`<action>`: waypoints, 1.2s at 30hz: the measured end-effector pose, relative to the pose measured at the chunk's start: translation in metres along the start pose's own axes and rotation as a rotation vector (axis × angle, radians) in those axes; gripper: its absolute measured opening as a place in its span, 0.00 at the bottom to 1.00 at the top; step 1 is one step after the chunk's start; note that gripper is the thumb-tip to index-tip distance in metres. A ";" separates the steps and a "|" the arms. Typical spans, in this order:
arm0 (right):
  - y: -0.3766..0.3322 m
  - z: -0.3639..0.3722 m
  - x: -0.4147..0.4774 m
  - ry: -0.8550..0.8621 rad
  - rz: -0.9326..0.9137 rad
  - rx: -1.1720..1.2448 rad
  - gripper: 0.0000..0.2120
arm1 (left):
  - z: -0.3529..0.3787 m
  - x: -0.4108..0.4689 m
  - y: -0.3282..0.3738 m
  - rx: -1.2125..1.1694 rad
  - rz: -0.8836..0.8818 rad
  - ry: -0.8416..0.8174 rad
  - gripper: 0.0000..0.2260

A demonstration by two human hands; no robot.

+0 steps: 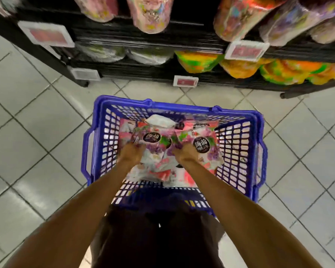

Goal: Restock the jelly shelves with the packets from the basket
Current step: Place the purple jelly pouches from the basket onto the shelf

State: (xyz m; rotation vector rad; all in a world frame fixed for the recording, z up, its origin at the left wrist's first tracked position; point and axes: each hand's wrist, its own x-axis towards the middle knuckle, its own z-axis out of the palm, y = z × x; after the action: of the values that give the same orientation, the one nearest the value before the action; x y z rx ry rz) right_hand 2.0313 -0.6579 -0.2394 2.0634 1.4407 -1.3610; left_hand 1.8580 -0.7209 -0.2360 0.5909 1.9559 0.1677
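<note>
Blue is the basket (182, 106), set on the floor (37, 122) close to the jelly shelves (143, 72) so your reach is short. Your left hand (131, 153) grips one packet (151, 137) and your right hand (186, 154) grips a second packet (201, 145). Both packets are down inside the basket. I think you take two at once to save trips.

The blue lattice basket (182, 105) holds pink, white and purple packets (184, 136) with black round badges, on pale grey tiles (37, 122) before black shelves (135, 72) of orange-green bags (282, 71).
</note>
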 end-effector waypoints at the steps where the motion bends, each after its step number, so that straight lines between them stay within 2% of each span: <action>1: -0.002 0.004 0.005 -0.026 0.002 0.008 0.13 | 0.002 0.007 0.000 0.020 -0.019 -0.009 0.12; 3: -0.003 0.007 0.009 -0.100 0.039 0.073 0.13 | 0.000 0.015 0.005 0.044 -0.061 -0.045 0.10; 5: 0.000 0.003 0.004 -0.209 0.129 0.319 0.09 | -0.007 0.014 0.012 0.005 -0.117 -0.090 0.12; 8: 0.004 -0.014 -0.021 -0.346 0.220 0.618 0.11 | -0.027 -0.005 0.018 -0.104 -0.250 -0.213 0.17; 10: 0.006 -0.031 -0.046 -0.401 0.285 0.688 0.10 | -0.032 -0.027 0.014 -0.142 -0.289 -0.321 0.30; 11: 0.007 -0.040 -0.061 -0.437 0.307 0.735 0.09 | -0.035 -0.042 0.014 -0.175 -0.295 -0.337 0.32; 13: 0.008 -0.058 -0.095 -0.459 0.315 0.815 0.12 | -0.037 -0.077 0.017 -0.302 -0.279 -0.328 0.14; 14: 0.008 -0.067 -0.113 -0.440 0.315 0.843 0.14 | -0.037 -0.096 0.019 -0.377 -0.258 -0.327 0.11; 17: 0.005 -0.094 -0.169 -0.409 0.210 0.866 0.12 | -0.041 -0.155 0.031 -0.600 -0.144 -0.368 0.16; 19: 0.000 -0.114 -0.204 -0.376 0.146 0.873 0.18 | -0.052 -0.194 0.043 -0.678 -0.047 -0.378 0.17; 21: -0.005 -0.139 -0.238 -0.325 0.146 0.933 0.25 | -0.069 -0.233 0.059 -0.756 0.048 -0.335 0.26; 24: -0.020 -0.184 -0.290 -0.351 0.087 0.969 0.17 | -0.109 -0.288 0.094 -0.871 0.116 -0.279 0.45; 25: -0.027 -0.200 -0.307 -0.353 0.060 0.987 0.15 | -0.125 -0.306 0.110 -0.865 0.173 -0.284 0.48; 28: -0.053 -0.252 -0.358 -0.344 -0.099 0.995 0.16 | -0.173 -0.356 0.163 -0.749 0.319 -0.311 0.46; 30: -0.074 -0.289 -0.394 -0.360 -0.209 0.955 0.13 | -0.206 -0.390 0.198 -0.703 0.374 -0.336 0.44; 32: -0.096 -0.328 -0.426 -0.353 -0.290 0.935 0.25 | -0.240 -0.420 0.233 -0.710 0.468 -0.397 0.40; 33: -0.105 -0.346 -0.439 -0.325 -0.346 0.918 0.27 | -0.257 -0.434 0.249 -0.717 0.518 -0.432 0.39; 36: -0.133 -0.396 -0.479 -0.224 -0.508 0.930 0.24 | -0.302 -0.487 0.302 -0.722 0.643 -0.450 0.42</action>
State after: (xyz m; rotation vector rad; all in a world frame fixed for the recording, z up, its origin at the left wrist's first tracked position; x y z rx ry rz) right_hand 2.1022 -0.6095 0.3898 1.9059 1.4261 -2.7821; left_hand 1.8574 -0.6467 0.4074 0.6686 1.1012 1.0014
